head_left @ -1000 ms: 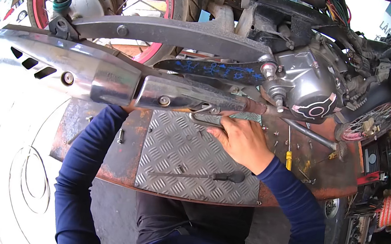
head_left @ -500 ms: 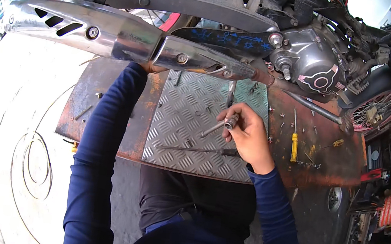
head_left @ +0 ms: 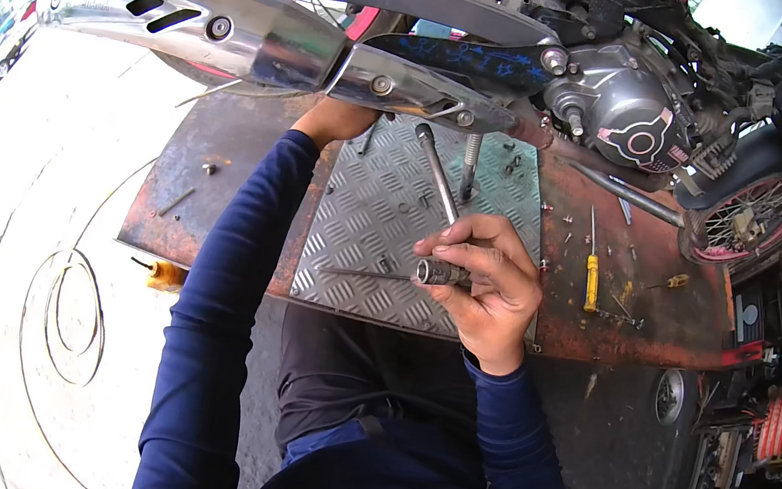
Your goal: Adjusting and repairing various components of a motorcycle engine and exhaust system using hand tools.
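Observation:
In my right hand [head_left: 496, 286] is a metal socket wrench [head_left: 439, 179]. Its long shaft slants up and left toward the exhaust, and an open socket end [head_left: 430, 272] shows below, between thumb and fingers. My left hand [head_left: 333, 122] reaches under the chrome exhaust [head_left: 288, 55] of a motorcycle, its back touching or close to the underside; its fingertips are hidden there. Beneath my right hand, a dark long-shafted tool [head_left: 357, 272] lies on the patterned metal plate [head_left: 343, 227], its right end covered by the hand.
On the rusty bench [head_left: 631, 331] to the right lie a yellow-handled screwdriver [head_left: 591, 283] and several small screws. A bolt [head_left: 210, 168] and a thin rod [head_left: 177, 202] rest on the left side. The engine cover [head_left: 624, 107] overhangs the back. Tool trays [head_left: 723, 461] stand far right.
My right hand has come nearer and turned the wrench, so its shaft now points upward. My left hand shows more below the exhaust, farther right. The whole view has shifted slightly.

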